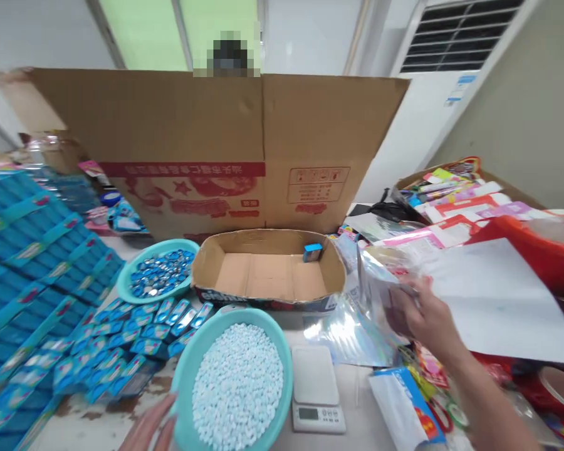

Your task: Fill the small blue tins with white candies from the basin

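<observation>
My left hand (150, 427) is at the lower left edge of a teal basin (180, 401), its fingers apart and seemingly touching the rim. Small pale blue tablets (237, 388) fill that basin. At the right, my right hand (420, 310) is closed on a clear plastic bag (373, 285), which stands up from a pile of shiny clear bags (352, 332). A white digital scale (316, 382) lies between the basin and the bags. Behind it is a shallow cardboard tray (267, 300) with one small blue box (313, 252) in its back right corner.
Small blue boxes (136, 329) lie loose at the left, beside tall stacks of blue boxes (32, 250). Another teal basin (125, 285) holds blue and silver pieces. A large cardboard panel (310, 125) stands behind. White paper (502, 300) and packaging crowd the right.
</observation>
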